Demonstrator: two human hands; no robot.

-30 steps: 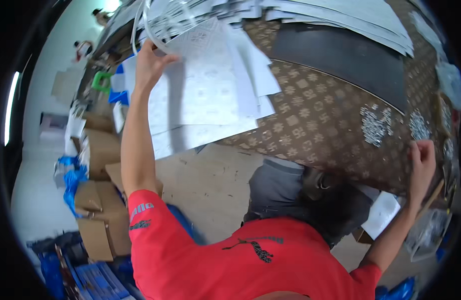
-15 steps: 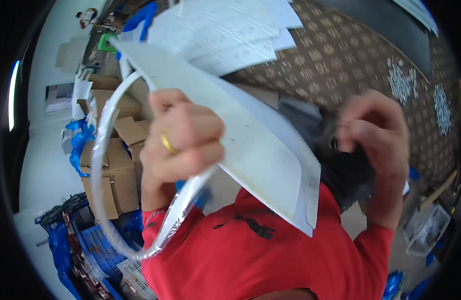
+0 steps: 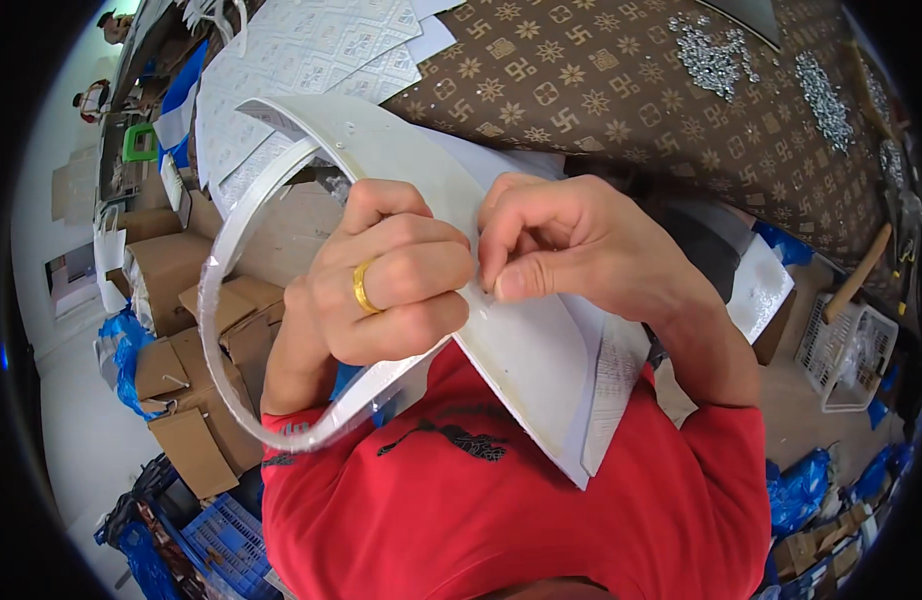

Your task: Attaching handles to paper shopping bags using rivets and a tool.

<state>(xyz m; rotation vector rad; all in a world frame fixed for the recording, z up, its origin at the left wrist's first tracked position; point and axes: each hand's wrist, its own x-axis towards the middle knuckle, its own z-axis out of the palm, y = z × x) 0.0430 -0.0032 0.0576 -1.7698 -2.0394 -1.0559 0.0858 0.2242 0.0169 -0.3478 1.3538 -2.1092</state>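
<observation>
At centre frame, my left hand is clamping the white panel; my right hand is pinching its fingertips together over it.

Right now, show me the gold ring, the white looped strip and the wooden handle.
Gold ring [image 3: 362, 287], head view: the outward face of its band.
White looped strip [image 3: 251, 203], head view: its upper left stretch.
Wooden handle [image 3: 859, 272], head view: the middle of its length.
</observation>
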